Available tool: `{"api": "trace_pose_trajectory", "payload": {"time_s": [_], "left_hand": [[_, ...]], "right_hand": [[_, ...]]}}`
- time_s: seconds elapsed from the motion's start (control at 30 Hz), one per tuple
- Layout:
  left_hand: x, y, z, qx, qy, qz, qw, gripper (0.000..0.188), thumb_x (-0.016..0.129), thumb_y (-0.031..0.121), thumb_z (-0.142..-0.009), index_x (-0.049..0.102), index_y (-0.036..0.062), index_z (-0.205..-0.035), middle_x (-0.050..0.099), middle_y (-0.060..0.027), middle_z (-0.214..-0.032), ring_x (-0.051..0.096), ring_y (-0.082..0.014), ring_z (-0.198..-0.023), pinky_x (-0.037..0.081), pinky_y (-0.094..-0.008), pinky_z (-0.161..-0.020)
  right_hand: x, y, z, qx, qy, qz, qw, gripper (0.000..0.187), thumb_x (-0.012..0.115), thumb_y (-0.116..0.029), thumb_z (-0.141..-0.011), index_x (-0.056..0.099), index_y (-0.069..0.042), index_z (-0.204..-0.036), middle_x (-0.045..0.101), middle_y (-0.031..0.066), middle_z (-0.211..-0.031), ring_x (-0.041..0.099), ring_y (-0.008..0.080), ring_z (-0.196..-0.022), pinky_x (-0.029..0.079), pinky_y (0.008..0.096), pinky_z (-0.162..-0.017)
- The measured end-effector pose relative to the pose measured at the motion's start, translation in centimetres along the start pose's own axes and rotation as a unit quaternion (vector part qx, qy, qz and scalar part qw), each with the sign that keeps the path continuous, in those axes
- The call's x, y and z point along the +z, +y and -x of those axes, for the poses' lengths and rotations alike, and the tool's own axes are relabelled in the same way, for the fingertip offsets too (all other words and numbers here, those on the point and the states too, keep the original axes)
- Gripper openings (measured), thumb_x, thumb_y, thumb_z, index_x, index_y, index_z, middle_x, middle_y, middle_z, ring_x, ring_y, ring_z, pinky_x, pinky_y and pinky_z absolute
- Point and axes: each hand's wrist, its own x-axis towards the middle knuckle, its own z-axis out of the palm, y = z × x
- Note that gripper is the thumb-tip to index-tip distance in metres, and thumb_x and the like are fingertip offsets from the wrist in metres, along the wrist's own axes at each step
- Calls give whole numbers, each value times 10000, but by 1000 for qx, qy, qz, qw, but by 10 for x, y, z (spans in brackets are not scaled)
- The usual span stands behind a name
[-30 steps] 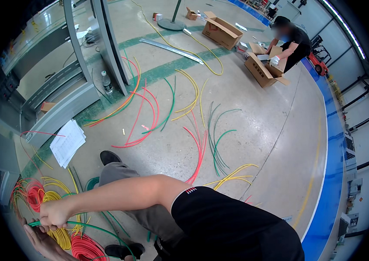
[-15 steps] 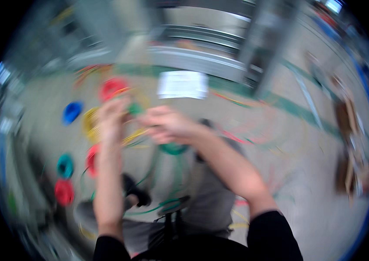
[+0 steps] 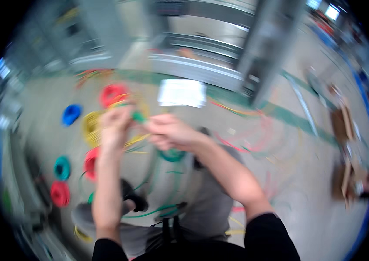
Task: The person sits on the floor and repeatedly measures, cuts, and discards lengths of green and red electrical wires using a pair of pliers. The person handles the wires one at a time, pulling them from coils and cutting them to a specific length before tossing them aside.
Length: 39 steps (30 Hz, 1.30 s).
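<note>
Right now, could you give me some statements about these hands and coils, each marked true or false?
1. The left hand and right hand hold green wire. True.
2. Both hands wear gloves. False: both are bare.
3. White papers lie in front of a grey metal cabinet frame. True.
4. The blue wire coil lies right of the papers. False: it lies to their left.
5. A teal wire coil lies left of the left hand. True.
</note>
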Motion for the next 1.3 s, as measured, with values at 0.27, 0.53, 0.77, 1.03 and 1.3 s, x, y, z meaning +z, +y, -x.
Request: {"api": "trace_pose_trajectory", "payload": {"time_s": [0.27,0.53,0.77,1.03,1.3], "left_hand": [[-28,-27,-10,11,27,20,999,398,536,163,-952,460,-21,-1296,539,-13,-874,459,-68,-739,374,-218,-652],[38,-17,-7,79,208,-121,967,390,594,183,-922,558,-89,-1200,612,-106,-1116,553,-134,-856,453,-248,-752],[40,-30,-14,118,206,-176,955,374,599,206,-922,577,-89,-1151,573,-58,-821,490,-102,-683,401,-232,-595],[41,-35,-30,89,209,-114,967,408,607,223,-914,568,-49,-1216,630,-92,-1060,580,-137,-857,474,-264,-744],[51,-42,-35,93,187,-180,961,425,618,268,-899,587,-19,-1212,594,-3,-833,406,-73,-625,344,-226,-531]], "right_hand": [[10,15,-1,-104,71,56,990,241,481,-226,-903,599,-25,-841,479,25,-613,376,67,-444,298,228,-369],[-9,16,-15,-139,72,30,987,275,432,-169,-916,580,16,-775,492,84,-570,435,121,-426,342,255,-365],[-13,15,-10,-174,132,114,969,248,435,-160,-890,570,17,-779,503,86,-577,458,133,-436,362,266,-356],[-20,11,-16,-166,133,114,971,296,431,-211,-919,573,-3,-764,506,63,-611,463,122,-478,356,268,-361],[-30,14,-12,-170,145,138,965,269,398,-224,-936,542,-19,-839,487,52,-626,435,110,-479,342,253,-366]]}}
